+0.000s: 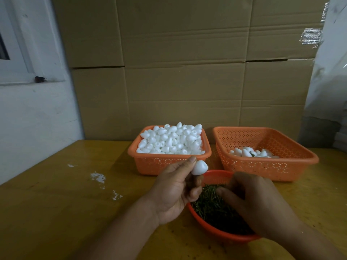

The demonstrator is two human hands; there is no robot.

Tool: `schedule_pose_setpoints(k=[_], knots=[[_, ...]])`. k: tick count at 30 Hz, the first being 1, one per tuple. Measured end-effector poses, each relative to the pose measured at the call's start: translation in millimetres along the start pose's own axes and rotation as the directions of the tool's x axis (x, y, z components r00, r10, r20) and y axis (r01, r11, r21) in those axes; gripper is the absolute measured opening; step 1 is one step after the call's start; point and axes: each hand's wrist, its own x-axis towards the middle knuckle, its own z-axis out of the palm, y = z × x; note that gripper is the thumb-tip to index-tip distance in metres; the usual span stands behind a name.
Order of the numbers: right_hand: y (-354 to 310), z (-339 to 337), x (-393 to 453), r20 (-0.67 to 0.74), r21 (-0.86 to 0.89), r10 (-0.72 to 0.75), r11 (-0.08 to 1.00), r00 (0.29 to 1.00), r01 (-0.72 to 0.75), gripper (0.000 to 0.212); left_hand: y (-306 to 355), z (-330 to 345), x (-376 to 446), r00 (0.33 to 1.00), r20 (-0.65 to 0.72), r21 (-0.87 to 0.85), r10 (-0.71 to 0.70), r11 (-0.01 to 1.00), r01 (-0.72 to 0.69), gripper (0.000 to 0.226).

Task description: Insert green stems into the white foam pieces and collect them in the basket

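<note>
My left hand (178,186) pinches one white foam piece (200,167) between thumb and fingers, raised above the round orange bowl (212,231) of green stems (212,203). Over the same bowl, my right hand (253,203) has its fingers curled down into the stems; whether they hold a stem is hidden. An orange basket (165,164) heaped with plain foam pieces (170,139) stands behind the bowl. To its right a second orange basket (266,166) holds a small pile of foam pieces (251,153), some with green showing.
The yellow wooden table (65,203) has white foam crumbs (98,177) on its left part. Stacked cardboard boxes (187,72) rise directly behind the baskets. A white wall with a window frame (28,91) is at the left, and plastic sheeting (330,81) at the right.
</note>
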Motion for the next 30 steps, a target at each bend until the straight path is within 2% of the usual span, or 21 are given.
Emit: schedule_pose_setpoints(k=[5, 8, 11, 13, 15, 18, 21, 25, 30], knots=[[-1.1, -1.5, -0.4, -0.026, 0.067, 0.0, 0.998, 1.0, 0.002, 0.026, -1.0, -1.9, 0.3, 1.0, 0.023, 0.008, 0.0, 1.0, 0.0, 0.044], [-2.2, -2.7, -2.1, -0.03, 0.099, -0.036, 0.994, 0.999, 0.039, 0.02, -1.8, -2.6, 0.3, 0.999, 0.04, 0.008, 0.006, 1.0, -0.007, 0.042], [-6.0, -6.3, -3.3, -0.072, 0.277, -0.061, 0.958, 0.996, 0.078, 0.029, -1.5, -3.1, 0.4, 0.998, 0.062, 0.015, 0.017, 1.0, -0.018, 0.042], [-10.6, -8.6, -2.3, -0.108, 0.486, -0.037, 0.87, 0.994, 0.085, 0.028, -1.3, -3.0, 0.3, 0.997, 0.075, 0.022, 0.02, 1.0, -0.022, 0.044], [-14.7, -10.9, -2.0, -0.105, 0.671, 0.0, 0.738, 0.995, 0.07, 0.021, -1.3, -2.3, 0.4, 0.997, 0.08, 0.028, 0.021, 0.999, -0.023, 0.048], [-17.6, -12.5, -2.7, -0.057, 0.804, 0.011, 0.594, 0.998, 0.039, 0.012, -1.0, -0.5, -0.4, 0.997, 0.076, 0.041, 0.029, 0.999, -0.032, 0.044], [-20.1, -11.4, -3.2, -0.05, 0.84, 0.024, 0.541, 0.998, 0.029, 0.016, 1.2, 0.5, -2.1, 0.996, 0.079, 0.053, 0.035, 0.998, -0.039, 0.036], [-21.6, -8.5, -4.1, -0.067, 0.847, 0.042, 0.53, 0.997, 0.035, 0.015, 2.7, 1.8, -3.5, 0.997, 0.073, 0.049, 0.036, 0.998, -0.039, 0.036], [-22.1, -7.3, -5.7, -0.095, 0.807, 0.033, 0.587, 0.995, 0.058, 0.017, 1.6, 2.4, -3.6, 0.996, 0.075, 0.076, 0.04, 0.996, -0.046, 0.036]])
